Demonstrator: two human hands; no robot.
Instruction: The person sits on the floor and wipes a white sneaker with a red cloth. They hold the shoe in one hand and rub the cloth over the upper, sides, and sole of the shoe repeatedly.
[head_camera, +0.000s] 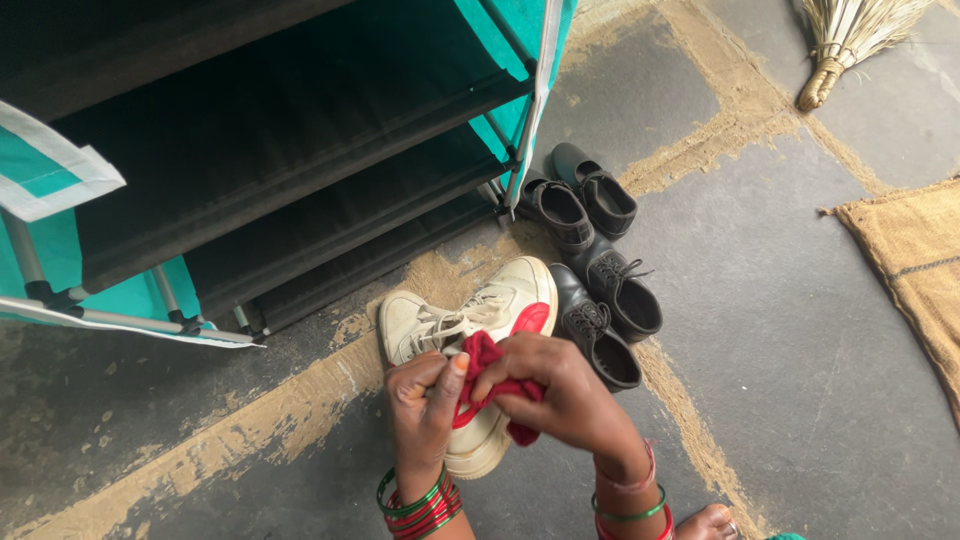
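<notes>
Left hand (420, 400) grips a cream sneaker (470, 320) on the floor (800, 350); right hand (560, 390) clutches a red cloth (490, 385) against it, beside black shoes (600, 300).

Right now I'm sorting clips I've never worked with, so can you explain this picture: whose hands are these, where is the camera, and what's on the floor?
There is no machine here. The one picture comes from a camera worn on a person's head, looking down at their own two bare hands.

The left hand steadies a cream sneaker with red trim lying on the grey stone floor. The right hand grips a red cloth bunched against the shoe; its fingers are closed around it. Both wrists wear bangles.

Beside the sneaker stand two pairs of black shoes: a laced pair and a strapped pair. Behind is a teal fabric shoe rack with dark shelves. A straw broom and a burlap sack lie to the right.
</notes>
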